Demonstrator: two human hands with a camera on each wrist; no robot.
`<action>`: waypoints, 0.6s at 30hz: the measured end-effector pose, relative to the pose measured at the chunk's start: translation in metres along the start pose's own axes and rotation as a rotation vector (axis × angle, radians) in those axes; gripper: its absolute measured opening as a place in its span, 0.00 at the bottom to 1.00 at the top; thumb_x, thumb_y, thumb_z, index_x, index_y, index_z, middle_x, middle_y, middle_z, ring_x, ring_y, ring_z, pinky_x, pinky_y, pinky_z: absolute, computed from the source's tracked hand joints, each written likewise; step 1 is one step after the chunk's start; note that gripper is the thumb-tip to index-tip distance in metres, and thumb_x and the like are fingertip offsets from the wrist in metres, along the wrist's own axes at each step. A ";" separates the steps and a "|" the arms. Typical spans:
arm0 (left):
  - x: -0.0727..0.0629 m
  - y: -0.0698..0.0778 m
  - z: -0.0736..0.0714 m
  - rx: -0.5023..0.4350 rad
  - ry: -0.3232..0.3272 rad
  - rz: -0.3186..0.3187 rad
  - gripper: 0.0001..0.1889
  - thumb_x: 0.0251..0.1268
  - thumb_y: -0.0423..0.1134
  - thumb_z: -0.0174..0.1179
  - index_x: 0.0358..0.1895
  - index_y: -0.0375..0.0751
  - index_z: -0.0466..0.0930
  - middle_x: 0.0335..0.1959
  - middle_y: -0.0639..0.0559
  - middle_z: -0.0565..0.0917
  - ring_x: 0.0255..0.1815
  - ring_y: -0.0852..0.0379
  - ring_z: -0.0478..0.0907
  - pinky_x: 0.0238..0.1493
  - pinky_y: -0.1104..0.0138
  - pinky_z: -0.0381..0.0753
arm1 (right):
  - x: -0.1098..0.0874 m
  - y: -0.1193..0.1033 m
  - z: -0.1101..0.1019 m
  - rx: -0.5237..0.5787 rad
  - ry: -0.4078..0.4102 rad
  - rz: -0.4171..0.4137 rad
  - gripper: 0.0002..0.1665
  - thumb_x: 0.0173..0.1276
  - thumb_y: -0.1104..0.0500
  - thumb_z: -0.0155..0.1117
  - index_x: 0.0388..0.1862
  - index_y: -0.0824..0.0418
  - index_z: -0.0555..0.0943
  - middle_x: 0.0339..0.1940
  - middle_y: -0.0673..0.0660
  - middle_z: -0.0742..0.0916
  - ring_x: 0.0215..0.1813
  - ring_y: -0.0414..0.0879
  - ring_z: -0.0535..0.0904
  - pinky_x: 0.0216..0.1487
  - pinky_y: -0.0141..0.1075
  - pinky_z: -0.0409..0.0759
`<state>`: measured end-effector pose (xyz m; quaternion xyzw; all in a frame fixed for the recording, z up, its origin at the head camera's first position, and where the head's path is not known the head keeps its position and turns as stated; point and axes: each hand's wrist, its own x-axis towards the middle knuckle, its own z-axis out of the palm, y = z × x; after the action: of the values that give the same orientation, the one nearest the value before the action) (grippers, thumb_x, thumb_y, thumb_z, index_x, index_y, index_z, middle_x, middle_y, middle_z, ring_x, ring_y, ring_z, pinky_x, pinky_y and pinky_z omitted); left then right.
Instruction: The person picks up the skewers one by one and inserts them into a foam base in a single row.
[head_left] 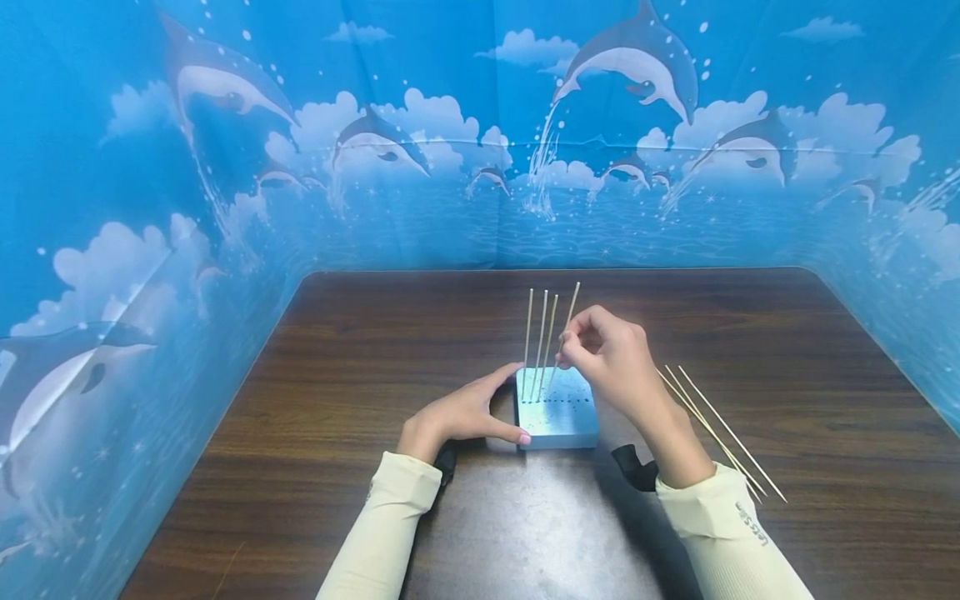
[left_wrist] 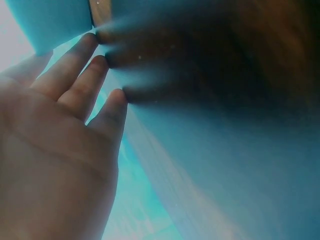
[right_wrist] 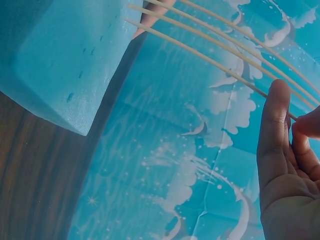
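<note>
A light blue foam block (head_left: pixel 558 429) lies on the table, a row of dark marks across its top. Three thin wooden sticks (head_left: pixel 543 333) stand upright in its left part. My right hand (head_left: pixel 618 354) pinches another stick (head_left: pixel 574 298) between thumb and fingers; it leans right, its lower end at the block top. In the right wrist view, that stick (right_wrist: pixel 200 54) runs from the block (right_wrist: pixel 75 85) to the fingertips. My left hand (head_left: pixel 468 408) rests against the block's left side, thumb at the front corner, index finger at the back. Its other fingers (left_wrist: pixel 85 92) look straight.
Several loose sticks (head_left: pixel 720 429) lie on the brown wooden table (head_left: pixel 360 333), right of the block and partly behind the right forearm. Dark straps (head_left: pixel 633 467) show at the wrists. A blue dolphin-print curtain (head_left: pixel 450 208) hangs around the table's back and sides.
</note>
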<state>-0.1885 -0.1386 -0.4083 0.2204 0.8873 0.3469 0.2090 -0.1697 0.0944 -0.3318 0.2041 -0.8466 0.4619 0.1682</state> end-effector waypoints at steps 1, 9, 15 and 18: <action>0.000 0.000 0.000 0.000 0.001 0.000 0.59 0.44 0.63 0.75 0.80 0.57 0.49 0.80 0.56 0.55 0.79 0.57 0.52 0.76 0.54 0.56 | 0.000 0.000 0.000 0.001 0.000 -0.005 0.05 0.65 0.70 0.58 0.33 0.62 0.77 0.23 0.51 0.86 0.25 0.38 0.84 0.31 0.32 0.83; 0.001 0.001 0.001 0.004 0.007 -0.001 0.59 0.44 0.63 0.75 0.80 0.58 0.49 0.80 0.56 0.55 0.78 0.57 0.53 0.76 0.54 0.57 | -0.001 0.001 0.004 -0.006 -0.001 -0.033 0.06 0.62 0.72 0.59 0.31 0.62 0.77 0.23 0.51 0.86 0.25 0.37 0.83 0.30 0.31 0.83; -0.001 0.002 0.000 0.001 0.001 -0.007 0.59 0.45 0.63 0.75 0.80 0.57 0.49 0.80 0.55 0.54 0.79 0.56 0.52 0.76 0.54 0.57 | -0.003 0.003 0.007 -0.023 0.001 -0.051 0.07 0.60 0.72 0.60 0.31 0.62 0.77 0.23 0.50 0.85 0.24 0.36 0.82 0.30 0.31 0.82; -0.001 0.003 0.000 0.001 -0.001 -0.005 0.59 0.45 0.63 0.75 0.80 0.57 0.49 0.80 0.55 0.54 0.79 0.56 0.52 0.76 0.54 0.57 | -0.004 0.003 0.008 -0.026 0.005 -0.056 0.06 0.61 0.72 0.60 0.32 0.62 0.77 0.23 0.50 0.85 0.24 0.36 0.82 0.29 0.31 0.82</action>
<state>-0.1865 -0.1374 -0.4062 0.2184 0.8880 0.3457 0.2103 -0.1684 0.0899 -0.3397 0.2242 -0.8460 0.4467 0.1857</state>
